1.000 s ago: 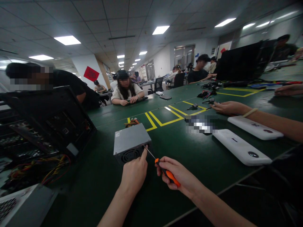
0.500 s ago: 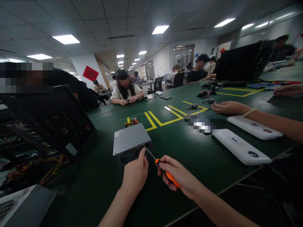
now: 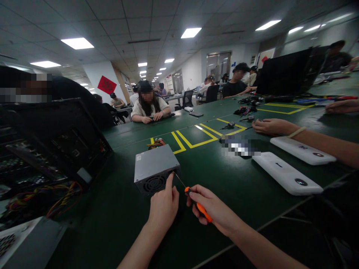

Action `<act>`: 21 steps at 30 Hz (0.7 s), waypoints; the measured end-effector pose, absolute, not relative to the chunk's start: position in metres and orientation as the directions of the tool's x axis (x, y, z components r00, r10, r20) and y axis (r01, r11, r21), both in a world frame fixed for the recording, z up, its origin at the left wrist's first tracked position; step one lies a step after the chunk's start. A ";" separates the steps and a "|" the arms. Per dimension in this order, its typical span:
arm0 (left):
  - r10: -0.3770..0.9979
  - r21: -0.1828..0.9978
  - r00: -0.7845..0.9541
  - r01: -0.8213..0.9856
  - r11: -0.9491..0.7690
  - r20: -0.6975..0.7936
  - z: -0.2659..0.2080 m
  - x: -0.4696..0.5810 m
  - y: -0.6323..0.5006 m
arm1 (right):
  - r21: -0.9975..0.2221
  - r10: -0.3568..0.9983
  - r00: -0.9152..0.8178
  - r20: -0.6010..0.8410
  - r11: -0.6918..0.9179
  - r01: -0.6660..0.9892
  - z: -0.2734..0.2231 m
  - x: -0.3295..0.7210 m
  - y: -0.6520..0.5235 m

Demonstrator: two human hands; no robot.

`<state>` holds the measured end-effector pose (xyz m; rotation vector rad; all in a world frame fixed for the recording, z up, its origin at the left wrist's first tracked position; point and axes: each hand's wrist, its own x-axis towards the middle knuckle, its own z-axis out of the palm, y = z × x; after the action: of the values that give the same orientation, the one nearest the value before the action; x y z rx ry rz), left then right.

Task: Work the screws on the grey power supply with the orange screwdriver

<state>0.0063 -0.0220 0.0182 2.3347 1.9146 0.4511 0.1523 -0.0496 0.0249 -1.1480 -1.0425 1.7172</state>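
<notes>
A grey metal computer power supply sits on the green table in front of me, its fan grille facing me and a bundle of cables behind it. My right hand is closed round the orange-and-black handle of a screwdriver. Its thin shaft slants up to the left, and the tip meets the upper right of the grille side. My left hand has its index finger stretched out, with the fingertip against the power supply beside the screwdriver tip. The other fingers are curled, and their inner side is hidden.
An open computer case stands at left, with loose cables and another metal unit nearby. White oblong devices lie at right, near another person's hand. Yellow tape marks the table. A person sits across.
My left hand has shifted slightly, its index finger standing straighter against the power supply. My right hand keeps its grip on the screwdriver, almost unmoved. The person at far left has leaned a little.
</notes>
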 end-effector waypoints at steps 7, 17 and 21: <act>0.967 0.304 0.171 0.926 -0.223 0.190 0.013 0.005 -0.019 | -0.937 0.924 -0.253 -0.287 -0.325 -0.124 0.026 0.152 -0.048; 0.956 0.339 0.157 0.910 -0.238 0.250 0.014 0.006 -0.019 | -0.932 0.926 -0.265 -0.268 -0.319 -0.173 0.026 0.153 -0.049; 0.964 0.331 0.156 0.917 -0.223 0.217 0.022 0.005 -0.022 | -0.947 0.937 -0.261 -0.233 -0.279 -0.157 0.022 0.153 -0.048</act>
<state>0.0046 -0.0219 0.0216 2.2930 1.8775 0.5831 0.1525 -0.0484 0.0224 -1.1238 -1.0978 1.6691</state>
